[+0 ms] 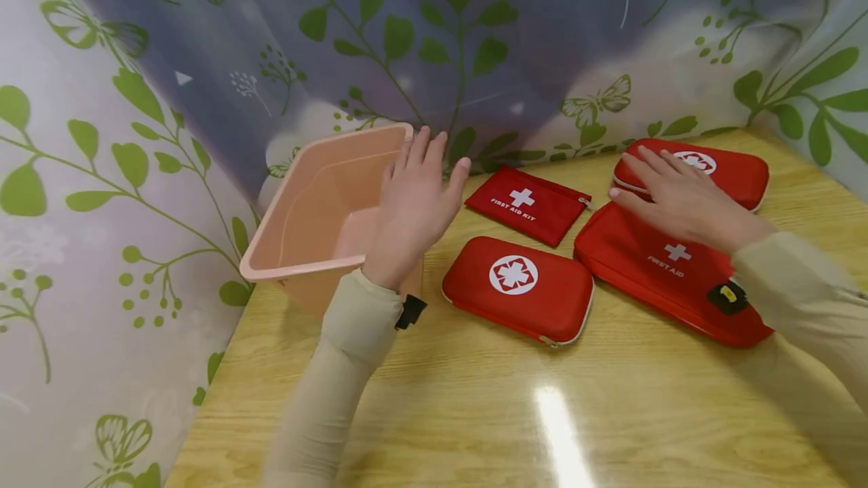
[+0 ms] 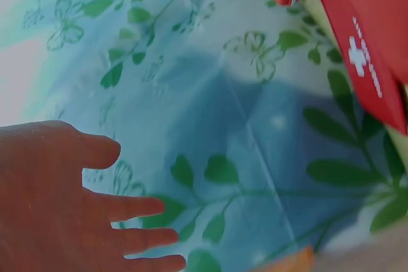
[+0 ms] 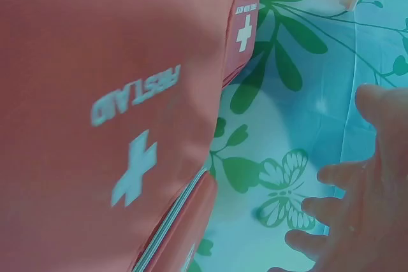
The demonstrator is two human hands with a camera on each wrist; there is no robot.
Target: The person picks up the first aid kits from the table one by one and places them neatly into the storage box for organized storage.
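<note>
My left hand (image 1: 419,205), fingers straight and spread, overlaps the right rim of a peach plastic bin (image 1: 305,271) in the head view; the left wrist view shows nothing in its fingers. My right hand (image 1: 681,198) extends with straight fingers over a red soft first aid bag (image 1: 631,262) and the near edge of a red hard-shell first aid case (image 1: 742,172) behind it. In the right wrist view the bag (image 3: 102,176) stands apart from the fingers (image 3: 338,175). Between the hands lie a flat red first aid pouch (image 1: 498,209) and a second red hard-shell case (image 1: 461,277).
Everything stands on a light wooden table (image 1: 475,413). A leaf-patterned curtain (image 1: 542,36) hangs behind the table, and similar patterned cloth (image 1: 88,247) covers the left side. A black strap piece (image 1: 410,312) shows at the left cuff.
</note>
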